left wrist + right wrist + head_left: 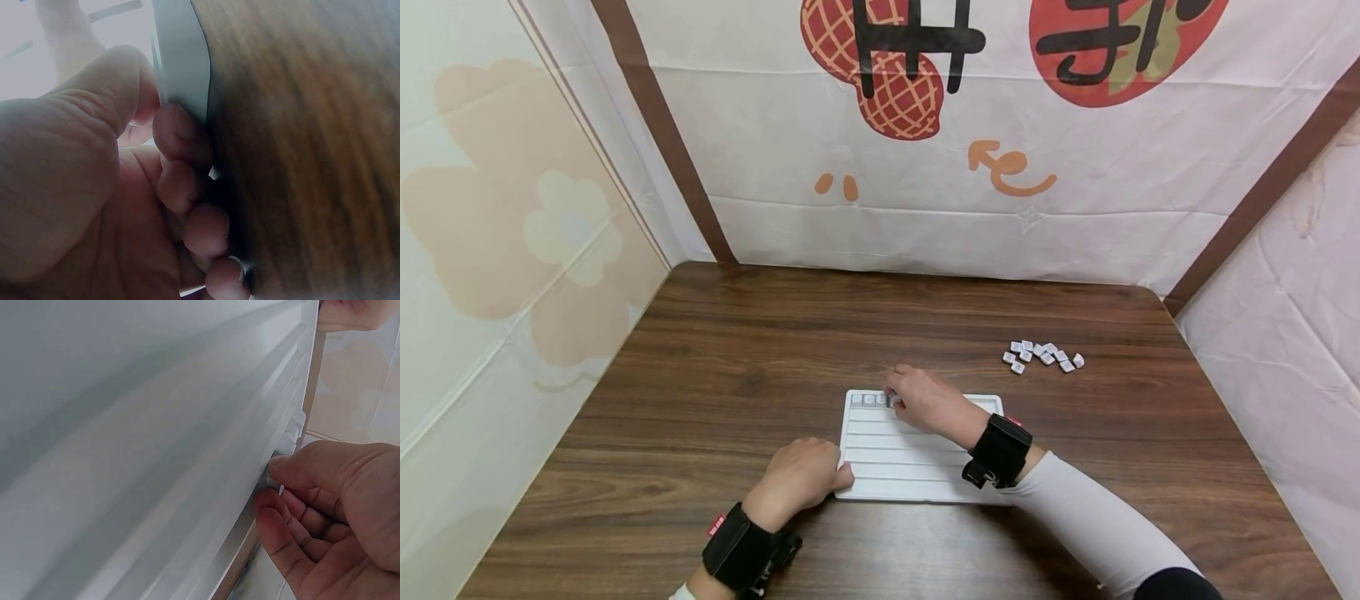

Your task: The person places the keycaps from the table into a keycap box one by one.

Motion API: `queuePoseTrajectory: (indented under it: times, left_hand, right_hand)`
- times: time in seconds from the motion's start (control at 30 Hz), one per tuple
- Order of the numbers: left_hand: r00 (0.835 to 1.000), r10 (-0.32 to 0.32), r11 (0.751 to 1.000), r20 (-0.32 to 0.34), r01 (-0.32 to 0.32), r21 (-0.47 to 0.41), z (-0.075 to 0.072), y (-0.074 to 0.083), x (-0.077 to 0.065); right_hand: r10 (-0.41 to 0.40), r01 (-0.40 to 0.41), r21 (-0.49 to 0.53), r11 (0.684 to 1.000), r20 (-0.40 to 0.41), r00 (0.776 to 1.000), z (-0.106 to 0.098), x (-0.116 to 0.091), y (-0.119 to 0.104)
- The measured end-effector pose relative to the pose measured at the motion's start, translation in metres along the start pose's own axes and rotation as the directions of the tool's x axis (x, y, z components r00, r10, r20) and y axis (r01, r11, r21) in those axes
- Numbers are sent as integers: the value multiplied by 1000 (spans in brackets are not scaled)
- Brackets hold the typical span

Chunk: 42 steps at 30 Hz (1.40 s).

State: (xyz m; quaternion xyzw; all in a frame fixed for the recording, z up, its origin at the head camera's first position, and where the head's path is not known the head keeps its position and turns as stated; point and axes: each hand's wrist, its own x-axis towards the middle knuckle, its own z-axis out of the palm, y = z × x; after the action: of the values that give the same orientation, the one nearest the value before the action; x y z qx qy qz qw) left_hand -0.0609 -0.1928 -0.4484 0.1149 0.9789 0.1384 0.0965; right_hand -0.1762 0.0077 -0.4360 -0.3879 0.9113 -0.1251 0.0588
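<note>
White and ridged, the tray [902,467] is lying on the bench [737,358]. The left hand [805,475] is gripping its near left edge; the right hand [928,404] is pinching a tile [273,482] in the far row, beside three set tiles [868,400]. Loose tiles [1047,358] are sitting farther right.

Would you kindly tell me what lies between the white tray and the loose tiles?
In the head view, only bare wooden tabletop lies between the white tray and the loose tiles.
</note>
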Motion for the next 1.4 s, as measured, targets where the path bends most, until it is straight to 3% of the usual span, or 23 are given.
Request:
queuePoseTrajectory:
  times: [1.0,1.4]
  left_hand:
    - [1000,-1,1000,12,1,2,-1,2,0]
    - [1000,-17,1000,20,18,-7,-2,3,-1]
  right_hand:
    - [-25,26,16,1000,-39,999,4,0,0]
    - [115,-118,125,985,30,993,-10,-11,14]
